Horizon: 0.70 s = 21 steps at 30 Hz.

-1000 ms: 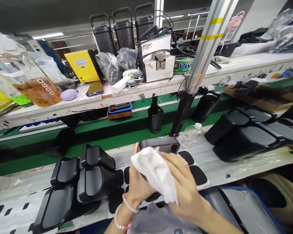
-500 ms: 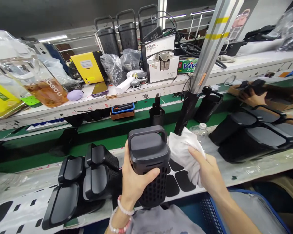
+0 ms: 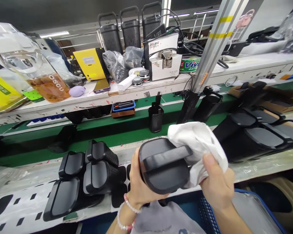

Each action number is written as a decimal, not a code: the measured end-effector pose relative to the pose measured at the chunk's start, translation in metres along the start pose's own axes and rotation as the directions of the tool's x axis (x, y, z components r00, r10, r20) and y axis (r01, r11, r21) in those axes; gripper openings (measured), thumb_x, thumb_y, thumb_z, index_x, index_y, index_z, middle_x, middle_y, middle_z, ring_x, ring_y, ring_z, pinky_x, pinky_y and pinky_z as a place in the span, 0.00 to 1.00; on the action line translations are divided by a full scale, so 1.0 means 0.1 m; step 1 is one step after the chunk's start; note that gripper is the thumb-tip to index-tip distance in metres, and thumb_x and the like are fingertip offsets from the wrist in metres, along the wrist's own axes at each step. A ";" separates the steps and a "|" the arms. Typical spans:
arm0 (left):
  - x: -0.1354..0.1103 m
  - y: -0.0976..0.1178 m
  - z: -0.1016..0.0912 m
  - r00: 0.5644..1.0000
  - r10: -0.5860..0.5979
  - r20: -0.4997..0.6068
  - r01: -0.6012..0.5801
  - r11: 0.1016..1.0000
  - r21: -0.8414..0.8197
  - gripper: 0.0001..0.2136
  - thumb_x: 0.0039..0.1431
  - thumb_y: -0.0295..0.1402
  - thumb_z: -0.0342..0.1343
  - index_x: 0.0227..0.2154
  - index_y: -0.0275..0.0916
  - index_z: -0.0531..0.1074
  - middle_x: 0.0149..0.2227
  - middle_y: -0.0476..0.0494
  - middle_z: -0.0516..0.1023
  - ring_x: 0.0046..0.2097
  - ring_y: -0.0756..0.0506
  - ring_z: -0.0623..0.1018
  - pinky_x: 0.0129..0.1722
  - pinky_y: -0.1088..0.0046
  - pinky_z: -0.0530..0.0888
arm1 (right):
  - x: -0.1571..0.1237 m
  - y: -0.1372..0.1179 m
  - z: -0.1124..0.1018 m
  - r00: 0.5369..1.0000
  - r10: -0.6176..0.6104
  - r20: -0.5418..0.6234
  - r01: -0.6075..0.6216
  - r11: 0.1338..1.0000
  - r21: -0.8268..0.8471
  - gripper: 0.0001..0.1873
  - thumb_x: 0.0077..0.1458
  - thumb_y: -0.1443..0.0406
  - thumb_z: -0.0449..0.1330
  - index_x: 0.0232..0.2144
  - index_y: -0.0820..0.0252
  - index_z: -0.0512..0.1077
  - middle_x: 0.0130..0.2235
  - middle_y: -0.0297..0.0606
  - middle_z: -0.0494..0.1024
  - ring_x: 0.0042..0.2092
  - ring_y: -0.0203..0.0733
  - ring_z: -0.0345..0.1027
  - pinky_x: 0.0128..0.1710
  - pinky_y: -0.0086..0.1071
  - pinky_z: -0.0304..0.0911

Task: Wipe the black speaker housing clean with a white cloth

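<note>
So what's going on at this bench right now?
A person is cleaning a dark speaker unit at an assembly bench. The left hand grips the unit with its top and handle turned toward the camera, while the right hand presses a white cloth against its side. More dark units lie to the left on the near ledge, others to the right.

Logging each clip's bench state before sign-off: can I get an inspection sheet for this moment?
Surface: near bench ledge under plastic film, black oval pads stuck on it; green conveyor belt behind.
Job's things: black handled speaker, top toward camera; white cloth against its handle.
Clutter: finished black speakers lying left and right.
Hands: left hand grips the speaker; right hand holds the cloth.
Cables: black cables behind the white DELMA machine.
Surroundings: upper shelf with yellow box, bags.
</note>
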<state>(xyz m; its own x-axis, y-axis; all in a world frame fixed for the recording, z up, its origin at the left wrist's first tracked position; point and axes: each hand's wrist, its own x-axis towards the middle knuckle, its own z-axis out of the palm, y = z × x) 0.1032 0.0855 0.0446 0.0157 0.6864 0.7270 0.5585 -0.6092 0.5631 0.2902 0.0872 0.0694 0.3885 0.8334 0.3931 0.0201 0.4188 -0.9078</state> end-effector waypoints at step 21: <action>-0.32 -0.99 0.63 0.878 -0.413 0.243 0.447 0.888 -0.110 0.31 0.49 0.40 0.64 0.54 0.41 0.58 0.63 0.29 0.59 0.62 0.35 0.66 0.60 0.51 0.66 | 0.03 0.94 0.80 0.820 -0.369 0.437 0.556 0.693 -0.458 0.14 0.62 0.65 0.51 0.45 0.62 0.74 0.42 0.46 0.79 0.53 0.54 0.67 0.55 0.52 0.61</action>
<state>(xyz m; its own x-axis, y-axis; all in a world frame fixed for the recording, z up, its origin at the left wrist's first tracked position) 0.0998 0.1491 -0.0591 -0.0154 0.9504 0.3108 0.4116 -0.2772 0.8682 0.2197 0.1585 -0.0031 -0.0908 0.6865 0.7214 0.6521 0.5885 -0.4780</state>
